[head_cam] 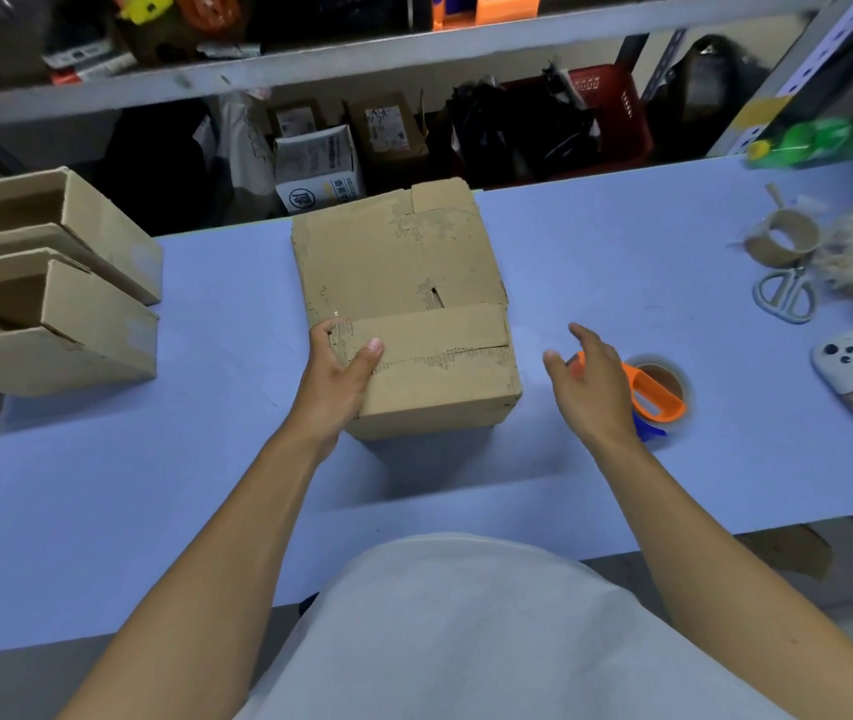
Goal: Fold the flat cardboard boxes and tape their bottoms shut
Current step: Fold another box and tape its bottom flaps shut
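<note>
left hand (341,363): grips near left corner of cardboard box (403,309), thumb over the folded flap.
box: mid tabletop (154,485), bottom flaps folded shut, untaped.
right hand (588,379): fingers spread, holding nothing, just above tape dispenser (660,394).
advice: keep flaps pressed flush; take dispenser by orange handle; start tape on a side wall and run it along the seam.

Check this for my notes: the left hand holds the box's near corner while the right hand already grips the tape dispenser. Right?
Not quite. The head view shows the right hand open, hovering above the tape dispenser, with no grip on it yet. The left hand does hold the box at its near corner.
</note>
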